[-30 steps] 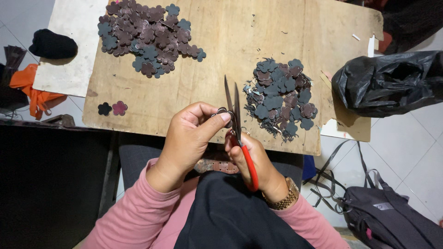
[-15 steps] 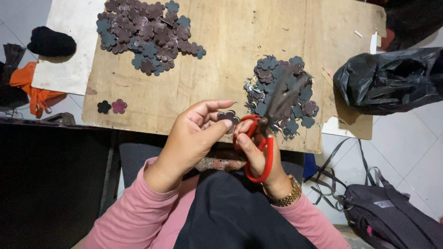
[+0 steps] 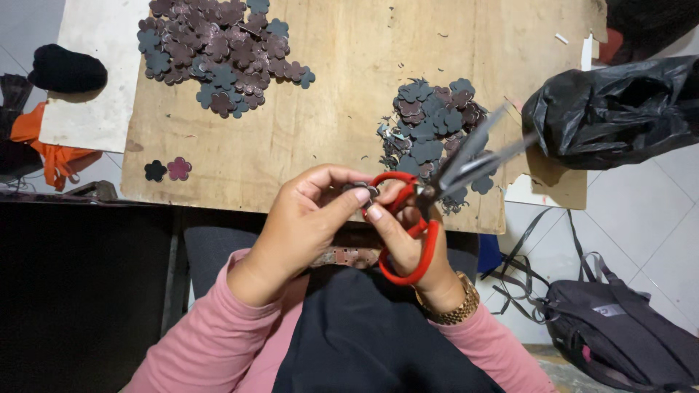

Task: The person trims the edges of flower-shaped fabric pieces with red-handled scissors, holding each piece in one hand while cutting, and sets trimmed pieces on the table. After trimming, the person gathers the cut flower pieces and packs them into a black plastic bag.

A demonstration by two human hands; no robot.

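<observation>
My left hand [image 3: 309, 218] pinches a small dark flower-shaped cutout [image 3: 362, 191] between thumb and fingers, just in front of the wooden board's [image 3: 342, 65] near edge. My right hand [image 3: 408, 244] grips red-handled scissors [image 3: 426, 211], whose metal blades point up and to the right, slightly parted, over a pile of dark flower cutouts [image 3: 437, 124]. The right fingertips also touch the small cutout. A larger pile of similar cutouts [image 3: 218, 51] lies at the board's far left.
Two lone flower pieces [image 3: 167, 169] sit at the board's near left corner. A black plastic bag [image 3: 619, 109] lies to the right, a dark backpack [image 3: 626, 335] on the tiled floor. A black cloth lump [image 3: 65, 69] and orange fabric [image 3: 44, 145] lie left.
The scissors have swung from pointing straight up to leaning right over the near pile. Both hands stay together on the small cutout.
</observation>
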